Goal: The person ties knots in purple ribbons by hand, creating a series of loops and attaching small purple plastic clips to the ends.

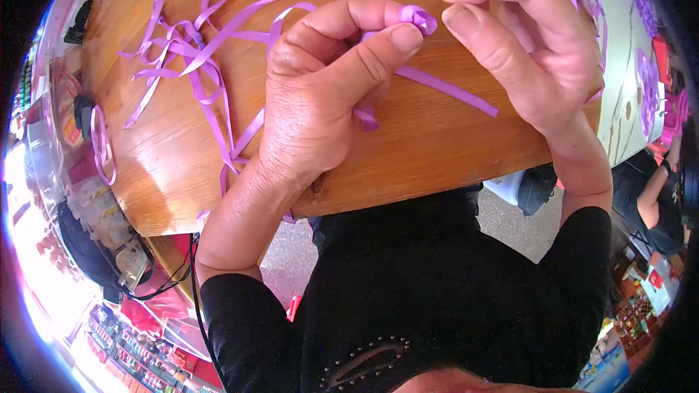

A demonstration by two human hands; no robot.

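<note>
My left hand [320, 94] pinches a small rolled coil of purple ribbon [418, 17] between thumb and forefinger above the wooden table [408, 153]. A flat tail of that ribbon [451, 92] runs down to the right from under the thumb. My right hand [531, 44] hovers just right of the coil, fingers curled, fingertips close to it but apart from it; purple ribbon strands run behind it. A tangle of loose purple ribbon strips [193, 58] lies on the table left of my left hand.
The table's near edge [342, 207] curves just in front of my body. More purple ribbon pieces [644, 80] lie on a pale surface at right. Cluttered shelves and packets [95, 204] stand at left. Another person's arm [652, 189] shows at far right.
</note>
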